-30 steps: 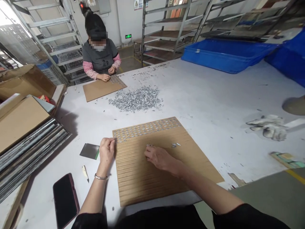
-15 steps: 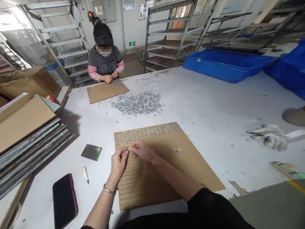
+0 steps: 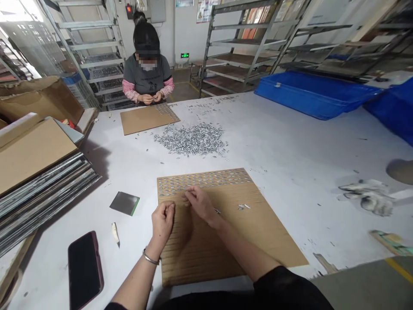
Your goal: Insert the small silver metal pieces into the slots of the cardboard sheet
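Note:
A brown cardboard sheet (image 3: 226, 241) lies in front of me, with rows of small silvery leaf-shaped pieces (image 3: 206, 176) along its far edge. My left hand (image 3: 163, 221) is closed over the sheet's left edge, thumb and forefinger pressed together; what they hold, if anything, is too small to make out. Just below the nearest row, my right hand (image 3: 202, 206) is closed in a pinch, its fingertips close to the sheet. Whether a piece sits between them is hidden. A few loose pieces (image 3: 244, 206) lie on the sheet to the right of that hand.
Beyond the sheet is a heap of silvery pieces (image 3: 196, 138). A co-worker (image 3: 147, 73) sits across the table at another sheet (image 3: 138, 120). On my left are a phone (image 3: 84, 269), a small knife (image 3: 115, 234), a dark plate (image 3: 124, 203) and stacked boards (image 3: 48, 189); a blue tray (image 3: 290, 97) stands far right.
My hands have come apart: the right has shifted right and up toward the rows, while the left stays at the sheet's left edge. The whole view has shifted slightly.

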Demonstrator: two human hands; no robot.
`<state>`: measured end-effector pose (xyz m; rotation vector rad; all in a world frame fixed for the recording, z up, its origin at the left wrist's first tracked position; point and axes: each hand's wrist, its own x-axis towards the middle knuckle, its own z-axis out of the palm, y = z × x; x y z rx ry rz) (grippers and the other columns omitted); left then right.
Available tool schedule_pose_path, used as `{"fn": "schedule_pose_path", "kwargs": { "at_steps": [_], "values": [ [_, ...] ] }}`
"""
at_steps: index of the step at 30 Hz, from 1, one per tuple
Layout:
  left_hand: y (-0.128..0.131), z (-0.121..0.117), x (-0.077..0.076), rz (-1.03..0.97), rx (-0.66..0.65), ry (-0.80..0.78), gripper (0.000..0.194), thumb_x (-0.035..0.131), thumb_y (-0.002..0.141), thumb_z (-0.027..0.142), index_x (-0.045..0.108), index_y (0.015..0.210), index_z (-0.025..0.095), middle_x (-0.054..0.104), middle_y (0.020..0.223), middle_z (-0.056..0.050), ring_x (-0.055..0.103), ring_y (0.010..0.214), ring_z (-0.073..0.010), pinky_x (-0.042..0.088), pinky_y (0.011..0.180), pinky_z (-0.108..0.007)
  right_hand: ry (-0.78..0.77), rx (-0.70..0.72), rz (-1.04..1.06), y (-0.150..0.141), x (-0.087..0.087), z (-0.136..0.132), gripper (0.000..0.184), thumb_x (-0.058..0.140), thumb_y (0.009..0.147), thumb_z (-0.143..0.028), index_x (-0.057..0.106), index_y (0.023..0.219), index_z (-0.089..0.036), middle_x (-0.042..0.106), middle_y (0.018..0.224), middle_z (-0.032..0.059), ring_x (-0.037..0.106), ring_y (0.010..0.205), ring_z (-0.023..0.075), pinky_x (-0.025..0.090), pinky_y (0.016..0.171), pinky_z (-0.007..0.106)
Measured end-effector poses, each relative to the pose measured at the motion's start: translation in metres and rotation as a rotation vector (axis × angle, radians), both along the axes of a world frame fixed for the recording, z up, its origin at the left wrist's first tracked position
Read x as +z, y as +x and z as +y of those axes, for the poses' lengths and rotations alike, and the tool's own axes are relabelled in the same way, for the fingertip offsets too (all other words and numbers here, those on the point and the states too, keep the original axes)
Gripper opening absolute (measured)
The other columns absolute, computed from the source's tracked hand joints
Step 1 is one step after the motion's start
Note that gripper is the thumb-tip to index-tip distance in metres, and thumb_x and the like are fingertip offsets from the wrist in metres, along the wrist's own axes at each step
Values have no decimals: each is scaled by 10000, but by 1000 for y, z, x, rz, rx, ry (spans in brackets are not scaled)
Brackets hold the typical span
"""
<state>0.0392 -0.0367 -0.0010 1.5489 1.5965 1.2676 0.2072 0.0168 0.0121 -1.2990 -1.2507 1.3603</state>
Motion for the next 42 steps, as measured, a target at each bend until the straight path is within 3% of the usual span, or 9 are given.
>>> {"fn": "schedule_pose_path", "kwargs": {
  "at_steps": [5,9,16,21,26,30,34,38,42],
  "values": [
    [-5,6,-7,-177,-23,-98,280,603,914,433,693,911,168,633,650,14,534,548,-121,447,568,-233,278,153,-419,12,8,24,155,568,872,-212,714,923,-210,733,818,26,661,784,173,497,799,296],
    [-5,7,-8,-189,-26,-103,288,608,903,442,695,897,167,617,636,17,514,529,-115,431,543,-225,252,173,-621,-3,6,29,140,568,882,-168,703,846,-185,712,723,18,639,706,162,450,717,253],
    [-5,7,-7,-110,-36,-71,288,602,901,437,705,882,170,630,662,6,518,563,-123,424,551,-224,255,165,-974,-19,7,31,216,494,940,-162,691,853,-183,739,892,70,630,821,179,368,735,260],
    [-6,8,-6,-55,-44,-41,276,597,906,424,709,887,173,649,683,2,546,584,-130,445,573,-231,195,168,-937,-14,12,37,151,560,883,-158,666,986,-184,721,853,39,608,787,174,358,709,252],
    [-8,10,-2,62,-110,-17,237,579,923,376,720,911,187,697,748,-18,609,648,-149,489,639,-260,247,95,-840,36,34,33,178,510,960,-280,662,934,-192,706,815,8,591,727,150,359,667,234],
    [6,12,6,206,-314,29,172,563,932,283,716,954,206,739,925,-60,678,842,-194,526,790,-319,357,314,-1012,80,44,8,194,525,961,-236,674,845,-190,713,856,38,614,816,169,357,725,248],
    [43,10,12,370,-517,56,173,530,944,205,686,1017,192,708,985,-83,662,913,-207,521,842,-335,335,399,-1203,82,40,-11,118,572,944,-241,665,952,-168,708,1007,104,632,925,215,370,754,270],
    [79,14,13,564,-437,-16,236,434,989,169,667,951,171,664,927,-94,631,845,-200,499,780,-314,217,395,-1209,70,38,-7,145,540,954,-233,644,1001,-143,709,1037,131,635,979,230,378,769,273],
    [92,20,11,696,-377,-76,261,399,998,146,656,959,164,647,933,-100,612,800,-194,464,723,-298,189,352,-1126,74,32,-1,119,542,936,-217,642,930,-151,717,960,112,635,932,215,365,748,265]
  ]
}}
